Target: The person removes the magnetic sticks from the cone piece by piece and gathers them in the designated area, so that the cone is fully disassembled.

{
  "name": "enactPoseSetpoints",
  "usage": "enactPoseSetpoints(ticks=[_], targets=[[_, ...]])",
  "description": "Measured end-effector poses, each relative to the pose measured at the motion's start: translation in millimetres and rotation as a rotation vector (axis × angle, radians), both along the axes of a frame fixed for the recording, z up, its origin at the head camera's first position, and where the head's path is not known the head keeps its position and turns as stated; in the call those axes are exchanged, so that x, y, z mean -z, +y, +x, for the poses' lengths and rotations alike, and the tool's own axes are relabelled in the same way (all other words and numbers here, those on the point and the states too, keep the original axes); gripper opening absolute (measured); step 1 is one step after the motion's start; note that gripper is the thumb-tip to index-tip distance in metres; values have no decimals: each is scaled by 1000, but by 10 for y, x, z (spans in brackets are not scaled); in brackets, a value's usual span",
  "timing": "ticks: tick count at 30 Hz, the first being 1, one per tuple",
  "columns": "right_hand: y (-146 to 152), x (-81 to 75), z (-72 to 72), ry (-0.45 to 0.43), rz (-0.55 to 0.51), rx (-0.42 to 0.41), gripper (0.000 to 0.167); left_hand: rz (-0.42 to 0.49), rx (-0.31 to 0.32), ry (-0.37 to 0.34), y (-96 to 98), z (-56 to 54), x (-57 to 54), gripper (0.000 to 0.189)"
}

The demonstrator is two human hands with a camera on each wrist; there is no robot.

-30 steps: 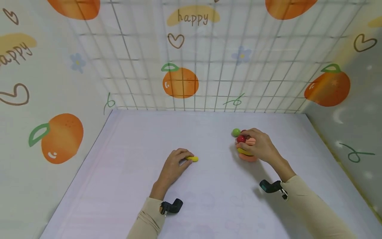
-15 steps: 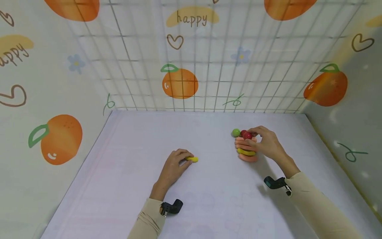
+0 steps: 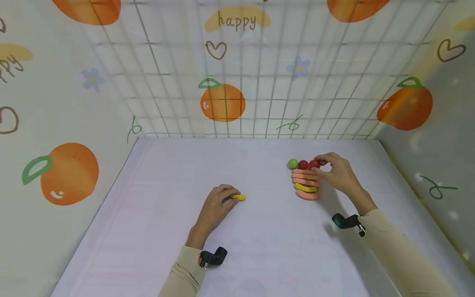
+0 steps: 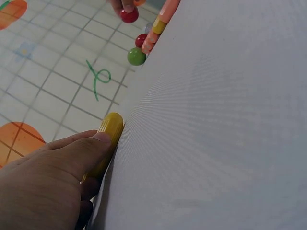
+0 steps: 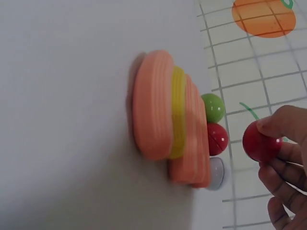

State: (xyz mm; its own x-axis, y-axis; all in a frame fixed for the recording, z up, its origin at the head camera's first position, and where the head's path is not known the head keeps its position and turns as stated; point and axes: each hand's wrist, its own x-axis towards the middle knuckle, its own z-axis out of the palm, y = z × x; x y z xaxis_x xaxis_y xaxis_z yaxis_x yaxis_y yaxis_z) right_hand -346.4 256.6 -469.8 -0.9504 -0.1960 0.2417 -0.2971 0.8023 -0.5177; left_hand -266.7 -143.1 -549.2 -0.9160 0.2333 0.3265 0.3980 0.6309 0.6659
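My left hand (image 3: 217, 208) rests low over the table and grips a yellow ridged piece (image 4: 112, 125), whose rounded end sticks out past the thumb. In the right wrist view my right hand (image 5: 288, 158) pinches a red ball (image 5: 260, 142) between thumb and fingers, apart from the row of pieces. A second red ball (image 5: 217, 139) and a green ball (image 5: 213, 108) sit side by side behind several salmon-pink ridged strips (image 5: 191, 129). Between these and the front pink strip (image 5: 154, 108) lies a curved yellow strip (image 5: 178, 112).
A small grey rounded piece (image 5: 217, 173) sits beside the second red ball, at the end of the row. White table cover (image 3: 178, 173) runs back to a wire grid (image 3: 259, 95) behind a fruit-printed sheet. Similar printed sheets line both sides.
My right hand has drawn the red ball rightward and slightly back, from over the pink strips to the right of the other red ball. My left hand has stayed put with its yellow piece.
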Motion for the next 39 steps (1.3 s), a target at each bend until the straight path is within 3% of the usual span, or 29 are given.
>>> enactPoseSetpoints(ticks=[11,23,31,39], targets=[[172,75,-82,21,-28,30,37,1,10,11,0,2,20,22],[304,161,-159,-84,-22,151,42,-4,8,12,3,14,-2,22],[348,232,-246,-97,-10,164,42,-8,4,-9,-6,-11,1,22],[361,429,-385,-180,5,195,44,-11,-2,-20,-9,-7,20,21]])
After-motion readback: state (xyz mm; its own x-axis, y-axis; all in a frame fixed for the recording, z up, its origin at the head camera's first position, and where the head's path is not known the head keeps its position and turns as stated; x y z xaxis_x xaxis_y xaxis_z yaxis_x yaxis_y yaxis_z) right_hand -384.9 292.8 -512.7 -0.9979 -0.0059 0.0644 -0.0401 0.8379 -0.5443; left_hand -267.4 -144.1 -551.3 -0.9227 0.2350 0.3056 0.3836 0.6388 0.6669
